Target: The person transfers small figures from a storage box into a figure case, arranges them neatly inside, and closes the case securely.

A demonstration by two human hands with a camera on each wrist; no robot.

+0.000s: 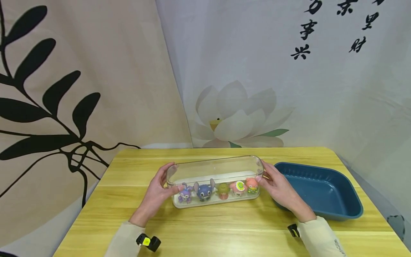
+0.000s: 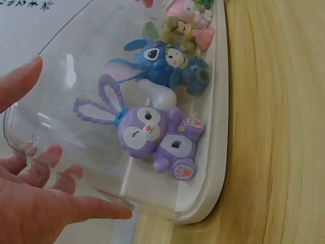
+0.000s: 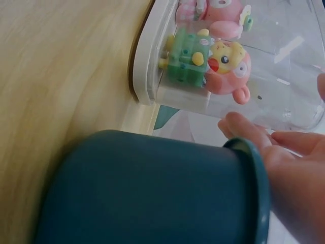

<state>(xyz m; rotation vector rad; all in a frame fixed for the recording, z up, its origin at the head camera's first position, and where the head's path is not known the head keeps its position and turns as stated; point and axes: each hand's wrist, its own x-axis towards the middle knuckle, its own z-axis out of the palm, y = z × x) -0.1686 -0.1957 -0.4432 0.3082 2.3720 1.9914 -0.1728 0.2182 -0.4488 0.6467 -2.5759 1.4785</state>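
Note:
A clear plastic cover [image 1: 214, 166] stands over a long white base [image 1: 218, 203] near the middle of the table. My left hand [image 1: 156, 192] holds the cover's left end, thumb in front and fingers behind. At its right end my right hand [image 1: 284, 191] grips it the same way. Behind the clear wall sits a row of several small figurines. A purple rabbit figurine [image 2: 147, 132] is leftmost, beside a blue big-eared figurine [image 1: 204, 192]. Farther right come an olive-green figurine [image 1: 223, 191], a pink one [image 1: 238, 188] and a pink figurine with a green body [image 3: 203, 63].
To the right of the cover a dark blue plastic basin [image 1: 324, 192] rests on the wooden table [image 1: 205, 232], close to my right forearm. Fabric backdrops [image 1: 128, 71] with printed leaves, a lotus and characters hang behind the table's far edge.

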